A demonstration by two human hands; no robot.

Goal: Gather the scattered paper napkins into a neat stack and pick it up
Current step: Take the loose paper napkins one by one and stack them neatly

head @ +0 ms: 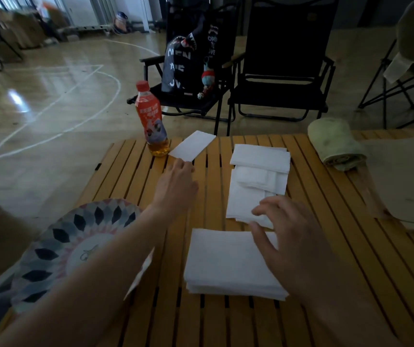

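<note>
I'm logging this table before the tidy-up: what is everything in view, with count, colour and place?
table: 1, yellow slatted wood, foreground
bottle: 1, red cap and label, amber drink, far left of table
napkin stack: 1, white, near centre
loose napkin pile: 1, white, just beyond the stack
single napkin: 1, white, far edge beside the bottle
plate: 1, blue, black and pink pattern, near left
rolled towel: 1, pale green, far right
brown sheet: 1, tan, right edge
folding chairs: 2, black, behind the table
bag: 1, black with white lettering, on the left chair
left hand: 1, fingertips at the single napkin
right hand: 1, fingers spread over stack and pile
</note>
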